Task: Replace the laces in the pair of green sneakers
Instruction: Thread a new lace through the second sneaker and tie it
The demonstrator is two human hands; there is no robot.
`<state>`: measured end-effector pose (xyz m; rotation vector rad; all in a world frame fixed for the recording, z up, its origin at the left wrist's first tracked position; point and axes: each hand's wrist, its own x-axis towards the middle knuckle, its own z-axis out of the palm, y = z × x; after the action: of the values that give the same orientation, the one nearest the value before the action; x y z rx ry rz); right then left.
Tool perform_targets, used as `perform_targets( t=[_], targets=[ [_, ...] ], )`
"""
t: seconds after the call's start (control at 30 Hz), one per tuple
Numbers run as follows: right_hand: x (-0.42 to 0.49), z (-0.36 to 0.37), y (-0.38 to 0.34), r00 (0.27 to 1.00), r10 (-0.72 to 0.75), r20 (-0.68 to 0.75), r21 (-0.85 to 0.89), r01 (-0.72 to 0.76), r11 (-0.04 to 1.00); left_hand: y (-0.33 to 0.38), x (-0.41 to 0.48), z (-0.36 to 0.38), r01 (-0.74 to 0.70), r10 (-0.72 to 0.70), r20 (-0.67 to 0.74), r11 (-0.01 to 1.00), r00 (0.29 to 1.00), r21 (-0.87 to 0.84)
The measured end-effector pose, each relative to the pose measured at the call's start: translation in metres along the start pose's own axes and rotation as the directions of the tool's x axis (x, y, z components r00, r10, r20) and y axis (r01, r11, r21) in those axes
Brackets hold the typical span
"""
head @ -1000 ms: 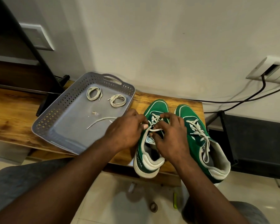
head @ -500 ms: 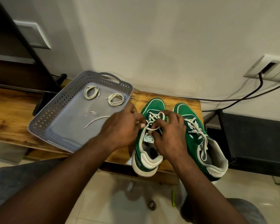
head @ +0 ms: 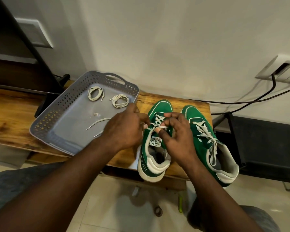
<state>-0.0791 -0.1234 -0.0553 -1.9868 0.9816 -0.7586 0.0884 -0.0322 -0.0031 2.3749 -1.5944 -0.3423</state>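
Two green sneakers stand side by side on a wooden bench [head: 196, 104], toes toward the wall. The left sneaker [head: 155, 158] has a white lace [head: 159, 122] threaded through its eyelets. My left hand [head: 124, 131] pinches that lace at the sneaker's left side. My right hand [head: 179, 136] pinches the same lace over the tongue, stretched short between the two hands. The right sneaker [head: 208, 148] is laced, its lace ends hanging loose toward the heel. A grey perforated tray [head: 45, 124] to the left holds two coiled white laces [head: 95, 93] [head: 120, 101] and a loose lace [head: 97, 123].
The sneakers' heels overhang the bench's front edge above a tiled floor. A black rack [head: 258, 144] stands right of the bench. Black cables [head: 241, 102] run from a wall socket [head: 278, 69] behind the sneakers. A small ring [head: 158, 210] and a green item [head: 180, 204] lie on the floor.
Both hands have shifted slightly toward the toe of the left sneaker and spread a little apart, drawing the lace taut between them. The sneakers and tray have not moved.
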Motion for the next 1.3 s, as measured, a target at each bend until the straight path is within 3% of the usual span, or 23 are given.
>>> perform_targets(
  t=[0.13,0.27,0.33,0.47,0.6,0.73,0.8,0.9,1.03,1.2,1.3],
  targets=[
    [-0.002,0.004,0.008,0.996,-0.032,0.086,-0.178,0.047,0.983,0.009,0.002,0.008,0.051,-0.049,0.075,0.998,0.996,-0.021],
    [0.0,0.0,0.011,0.993,-0.001,0.119,-0.271,0.033,0.962,0.003,0.0,-0.001,0.249,-0.249,-0.03,0.94,0.968,0.233],
    [0.0,0.0,0.011,0.994,0.004,0.111,-0.277,0.027,0.961,0.001,0.0,-0.004,0.249,-0.251,-0.032,0.927,0.968,0.281],
    [0.0,0.001,0.013,0.996,-0.016,0.084,-0.272,0.038,0.961,0.003,-0.001,-0.005,0.113,-0.117,0.059,0.992,0.991,0.056],
    [0.0,-0.001,0.012,0.995,-0.046,0.089,-0.278,0.069,0.958,0.002,0.003,0.0,0.049,-0.041,0.075,0.992,0.996,-0.116],
    [0.0,0.0,0.013,0.993,-0.076,0.094,-0.328,0.103,0.939,0.002,0.007,0.007,0.076,-0.061,0.102,0.986,0.993,-0.15],
    [-0.001,0.001,0.013,0.993,-0.074,0.089,-0.347,0.101,0.933,0.002,0.008,0.013,0.117,-0.107,0.118,0.99,0.987,-0.079],
    [-0.002,0.0,0.011,0.995,-0.059,0.074,-0.342,0.081,0.936,0.006,0.008,0.016,0.144,-0.14,0.068,0.987,0.988,-0.066],
    [-0.003,-0.005,0.011,0.998,-0.021,0.066,-0.273,0.038,0.961,0.005,0.014,0.007,0.169,-0.165,0.038,0.939,0.986,-0.299],
    [-0.004,-0.007,0.01,0.996,-0.027,0.083,-0.258,0.048,0.965,0.006,0.016,0.009,0.256,-0.149,0.261,0.857,0.954,-0.447],
    [-0.005,-0.007,0.009,0.995,-0.026,0.099,-0.287,0.053,0.957,0.007,0.017,-0.006,0.233,-0.177,0.151,0.734,0.972,-0.638]
  ],
)
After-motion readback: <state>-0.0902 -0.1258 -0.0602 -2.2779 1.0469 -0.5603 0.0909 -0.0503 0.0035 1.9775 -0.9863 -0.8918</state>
